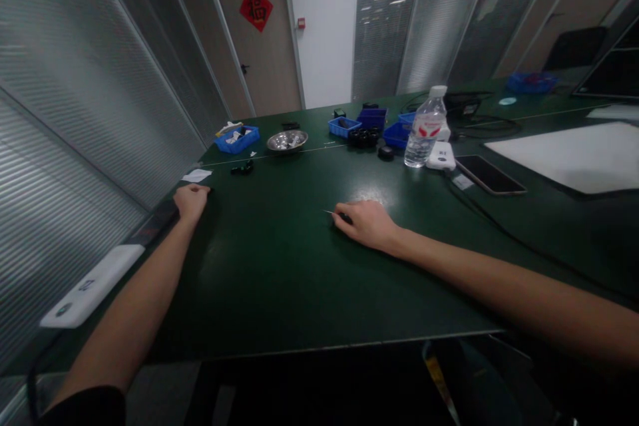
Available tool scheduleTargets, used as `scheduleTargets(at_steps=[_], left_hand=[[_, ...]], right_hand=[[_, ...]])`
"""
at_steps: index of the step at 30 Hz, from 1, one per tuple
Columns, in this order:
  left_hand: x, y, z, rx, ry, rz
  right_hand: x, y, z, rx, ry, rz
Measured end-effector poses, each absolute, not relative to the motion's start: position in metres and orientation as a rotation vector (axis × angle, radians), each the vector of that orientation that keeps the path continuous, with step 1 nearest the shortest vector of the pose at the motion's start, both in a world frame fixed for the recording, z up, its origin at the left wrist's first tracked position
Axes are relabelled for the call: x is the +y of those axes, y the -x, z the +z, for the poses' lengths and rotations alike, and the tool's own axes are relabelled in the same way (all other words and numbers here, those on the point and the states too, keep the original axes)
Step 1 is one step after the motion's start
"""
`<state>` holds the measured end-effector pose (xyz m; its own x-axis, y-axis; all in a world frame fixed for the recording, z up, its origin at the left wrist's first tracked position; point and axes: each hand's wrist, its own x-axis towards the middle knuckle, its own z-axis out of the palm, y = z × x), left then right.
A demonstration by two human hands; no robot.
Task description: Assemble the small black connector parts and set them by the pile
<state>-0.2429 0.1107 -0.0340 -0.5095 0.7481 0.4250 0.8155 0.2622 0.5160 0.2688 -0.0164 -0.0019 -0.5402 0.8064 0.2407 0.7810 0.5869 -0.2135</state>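
Note:
My right hand (367,221) rests low over the middle of the green table (259,266), its fingers closed round a small screwdriver (328,212). The thin metal shaft points left, and part of the dark handle shows between thumb and fingers. Far to the left, my left hand (191,200) is closed near the table's left edge. A dark bit shows at its fingertips, too small to name. Just beyond that hand lies a white slip of paper (198,176). Several small dark parts (242,168) lie a little farther off.
A steel bowl (287,141) holds small items, with a blue bin (237,140) to its left. Farther right stand a blue tray (344,126), a water bottle (426,128) and a phone (490,175). A white device (92,286) lies along the left edge; a black cable (519,236) crosses the right.

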Motion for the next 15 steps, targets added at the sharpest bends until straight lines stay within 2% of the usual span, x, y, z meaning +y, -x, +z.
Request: scheduleTargets(at_steps=[8,15], left_hand=[[0.1,0.224,-0.029,-2.326,1.691,-0.733],[0.101,0.231,-0.03,-2.308,1.673,-0.828]], right_hand=[[-0.017,-0.269,-0.002,-2.522,1.287,0.104],[-0.018,-0.268,0.0,-2.528,1.295,0.093]])
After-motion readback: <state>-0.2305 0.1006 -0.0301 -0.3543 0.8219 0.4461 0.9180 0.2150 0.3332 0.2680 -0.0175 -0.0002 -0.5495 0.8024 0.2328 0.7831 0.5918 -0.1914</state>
